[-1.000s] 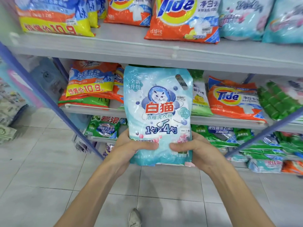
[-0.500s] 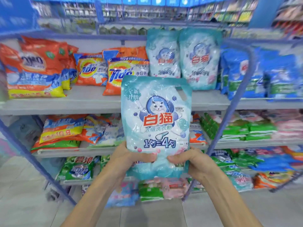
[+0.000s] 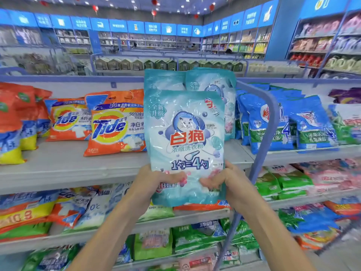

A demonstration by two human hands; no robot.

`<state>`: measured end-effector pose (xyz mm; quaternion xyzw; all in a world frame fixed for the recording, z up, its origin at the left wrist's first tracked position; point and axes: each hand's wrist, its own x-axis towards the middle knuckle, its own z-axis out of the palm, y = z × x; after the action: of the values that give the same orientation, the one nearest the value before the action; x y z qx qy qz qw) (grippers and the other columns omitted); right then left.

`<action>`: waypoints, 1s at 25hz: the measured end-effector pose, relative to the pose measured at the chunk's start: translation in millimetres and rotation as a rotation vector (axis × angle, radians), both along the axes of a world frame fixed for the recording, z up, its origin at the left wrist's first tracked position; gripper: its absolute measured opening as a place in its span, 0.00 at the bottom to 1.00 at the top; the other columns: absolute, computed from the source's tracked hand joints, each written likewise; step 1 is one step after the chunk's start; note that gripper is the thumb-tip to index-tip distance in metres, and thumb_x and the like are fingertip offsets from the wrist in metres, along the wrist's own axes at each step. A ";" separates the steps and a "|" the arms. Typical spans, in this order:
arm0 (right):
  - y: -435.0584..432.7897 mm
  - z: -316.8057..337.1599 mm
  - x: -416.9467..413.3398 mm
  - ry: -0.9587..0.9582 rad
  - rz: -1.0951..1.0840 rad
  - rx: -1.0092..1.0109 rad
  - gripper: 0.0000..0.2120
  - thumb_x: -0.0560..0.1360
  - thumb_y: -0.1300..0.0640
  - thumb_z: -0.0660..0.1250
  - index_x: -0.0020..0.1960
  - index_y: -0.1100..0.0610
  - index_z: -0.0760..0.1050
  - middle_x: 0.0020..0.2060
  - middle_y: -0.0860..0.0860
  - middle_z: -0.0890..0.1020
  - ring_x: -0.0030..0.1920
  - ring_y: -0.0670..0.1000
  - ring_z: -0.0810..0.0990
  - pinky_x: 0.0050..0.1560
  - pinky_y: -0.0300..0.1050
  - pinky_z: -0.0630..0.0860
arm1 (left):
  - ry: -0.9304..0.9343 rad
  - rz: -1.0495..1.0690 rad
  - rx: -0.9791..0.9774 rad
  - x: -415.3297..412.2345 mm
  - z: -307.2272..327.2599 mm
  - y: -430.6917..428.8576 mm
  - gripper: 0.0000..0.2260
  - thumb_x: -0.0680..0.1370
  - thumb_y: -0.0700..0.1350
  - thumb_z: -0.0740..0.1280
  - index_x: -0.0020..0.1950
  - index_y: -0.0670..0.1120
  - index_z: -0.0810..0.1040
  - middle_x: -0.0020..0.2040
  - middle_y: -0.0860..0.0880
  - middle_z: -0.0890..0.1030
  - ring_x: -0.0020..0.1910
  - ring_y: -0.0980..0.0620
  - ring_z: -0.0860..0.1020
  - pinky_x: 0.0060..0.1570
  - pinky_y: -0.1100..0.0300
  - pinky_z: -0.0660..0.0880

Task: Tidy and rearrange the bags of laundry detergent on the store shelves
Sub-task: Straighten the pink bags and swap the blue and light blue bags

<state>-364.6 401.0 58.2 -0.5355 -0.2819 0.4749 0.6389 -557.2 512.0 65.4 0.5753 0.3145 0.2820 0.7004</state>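
A pale teal detergent bag with a cat logo stands upright in the air in front of the top shelf. My left hand grips its lower left corner and my right hand grips its lower right corner, thumbs on the front. Directly behind it two matching teal bags stand upright on that shelf. Orange Tide bags lie to the left and blue bags stand to the right.
A blue metal upright curves down just right of the held bag. Orange and yellow bags sit at the far left of the top shelf. Lower shelves hold mixed green, pink and orange bags. More store shelving stands behind.
The teal bag has been lifted in both hands from the middle shelf's level up to the top shelf, and my view has risen with it. The grip is unchanged.
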 end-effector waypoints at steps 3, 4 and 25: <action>23.3 11.4 29.2 -0.094 -0.090 0.002 0.40 0.51 0.70 0.79 0.63 0.62 0.77 0.53 0.64 0.86 0.56 0.68 0.83 0.59 0.73 0.76 | -0.015 -0.033 0.038 36.9 8.6 29.6 0.23 0.62 0.38 0.80 0.58 0.43 0.85 0.53 0.44 0.87 0.54 0.42 0.85 0.56 0.48 0.80; 28.3 16.7 39.2 -0.121 -0.111 0.016 0.39 0.51 0.70 0.78 0.63 0.62 0.78 0.53 0.63 0.86 0.55 0.67 0.84 0.58 0.72 0.77 | -0.003 -0.036 0.054 50.5 12.1 38.9 0.24 0.63 0.39 0.80 0.58 0.44 0.84 0.53 0.46 0.87 0.54 0.43 0.85 0.57 0.48 0.80; 111.2 -3.1 186.2 -0.552 -0.510 0.015 0.39 0.71 0.77 0.59 0.76 0.49 0.64 0.64 0.48 0.78 0.61 0.47 0.79 0.58 0.36 0.75 | 0.025 0.124 0.198 260.0 -24.8 102.5 0.31 0.72 0.38 0.78 0.65 0.49 0.62 0.63 0.53 0.77 0.60 0.56 0.78 0.59 0.58 0.76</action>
<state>-178.4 512.2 55.0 -0.6915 -0.3045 0.1363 0.6407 -297.2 614.5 40.5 0.6246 0.3286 0.3475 0.6174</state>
